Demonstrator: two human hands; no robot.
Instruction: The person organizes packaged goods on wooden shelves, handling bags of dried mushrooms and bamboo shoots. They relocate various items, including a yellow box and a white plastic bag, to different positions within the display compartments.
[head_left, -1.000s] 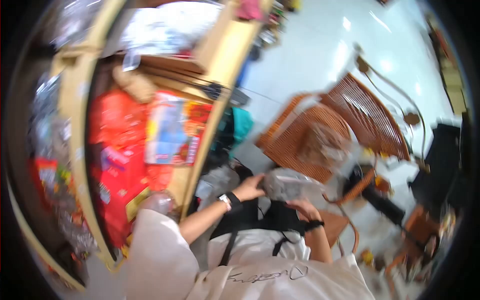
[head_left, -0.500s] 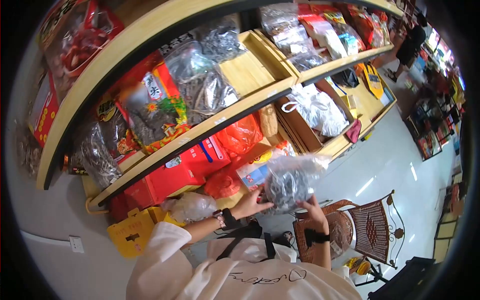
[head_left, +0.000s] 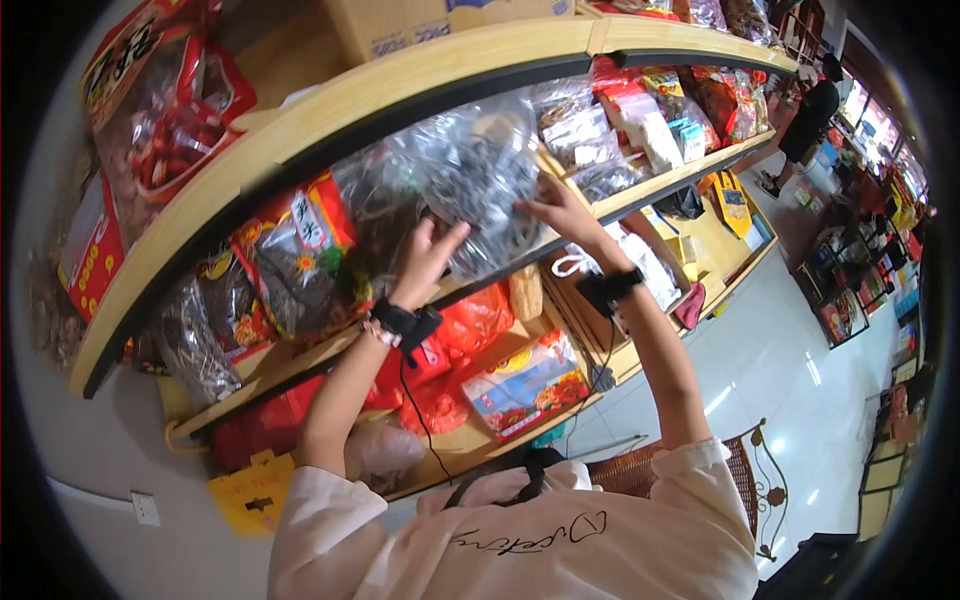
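A clear plastic bag of dark dried goods (head_left: 480, 190) is between my two hands, over the upper wooden shelf. My left hand (head_left: 428, 262) grips its lower left side, the thumb lying across the front. My right hand (head_left: 562, 212) holds its right side, with some fingertips hidden by the plastic. Just left of it on the shelf lie another clear bag of dark goods (head_left: 375, 200), partly covered, and a red-and-green printed packet (head_left: 300, 260).
Below are a lower shelf with a red plastic bag (head_left: 475, 325), a printed box (head_left: 525, 385) and a white bag (head_left: 650, 270). A wicker chair (head_left: 745, 480) stands on the floor at right. Another person (head_left: 808, 120) stands far right. A shelf board (head_left: 440, 75) runs above my hands.
Both hands have lifted the bag forward from above the floor, near the lower shelf, up into the upper shelf compartment. My arms are now stretched out, and the view has shifted.
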